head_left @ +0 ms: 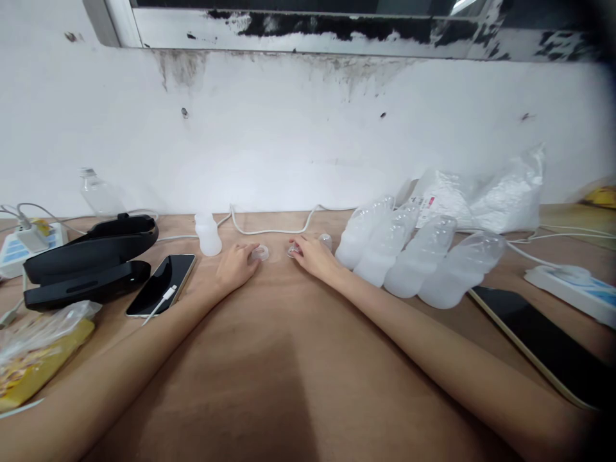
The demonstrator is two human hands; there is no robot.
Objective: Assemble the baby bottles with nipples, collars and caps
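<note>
Whitish translucent piece (262,252) partly covered by the left hand (238,264), outline blurred.

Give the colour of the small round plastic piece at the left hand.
Clear, colourless piece; head view.

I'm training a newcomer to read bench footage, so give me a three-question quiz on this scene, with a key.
1. True or false: the right hand is gripping a phone.
2. What lies across the left-side phone?
3. Where does the lone white bottle stand?
A) Left of the left hand
B) Between the hands
C) Right of the right hand

Key:
1. False; it is at a small clear piece.
2. A white cable end.
3. A.
</note>
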